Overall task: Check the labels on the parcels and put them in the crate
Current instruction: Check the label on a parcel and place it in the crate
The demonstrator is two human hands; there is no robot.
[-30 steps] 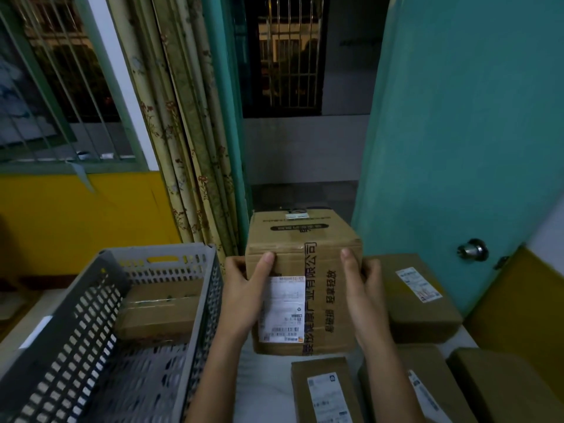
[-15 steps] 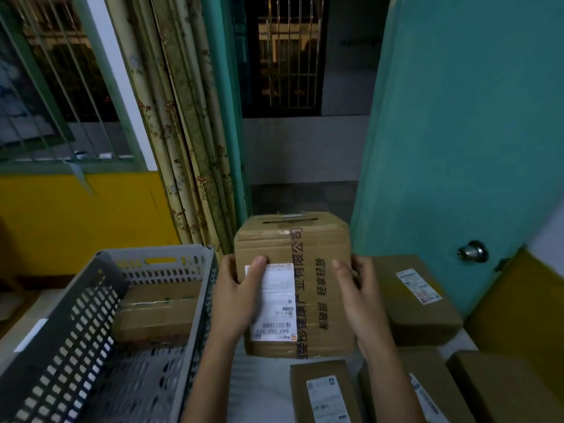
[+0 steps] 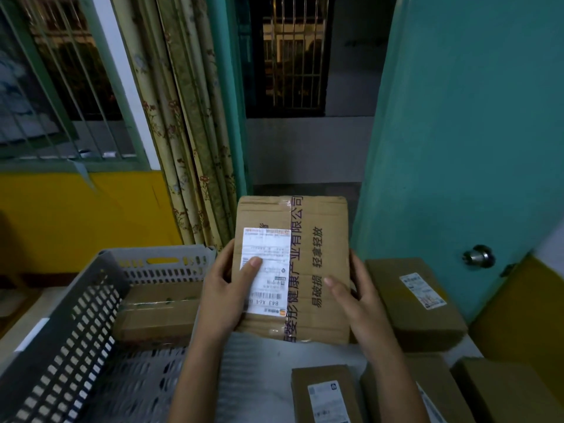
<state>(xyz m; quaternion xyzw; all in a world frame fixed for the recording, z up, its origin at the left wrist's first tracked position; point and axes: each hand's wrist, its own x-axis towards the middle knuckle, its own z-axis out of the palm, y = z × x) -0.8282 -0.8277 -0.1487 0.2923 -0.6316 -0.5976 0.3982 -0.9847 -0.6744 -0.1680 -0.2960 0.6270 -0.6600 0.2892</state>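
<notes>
I hold a brown cardboard parcel (image 3: 317, 257) upright in front of me, above the white table. Its broad face, with a white shipping label (image 3: 271, 254) and printed tape, is turned toward me. My left hand (image 3: 225, 288) grips its left edge, thumb lying on the label. My right hand (image 3: 357, 291) grips its right edge, thumb on the face. A grey perforated crate (image 3: 100, 288) stands to the left with one taped parcel (image 3: 158, 312) inside.
Several more labelled brown parcels lie on the table: one to the right (image 3: 415, 303), others along the bottom (image 3: 323, 392) and bottom right (image 3: 506, 389). A teal door (image 3: 457, 132) with a knob (image 3: 477, 256) stands open on the right. Curtains (image 3: 186, 132) hang behind the crate.
The parcel has been tipped toward me and raised, so its labelled face now fills the view and its top side is out of sight. Both hands have kept hold of its edges.
</notes>
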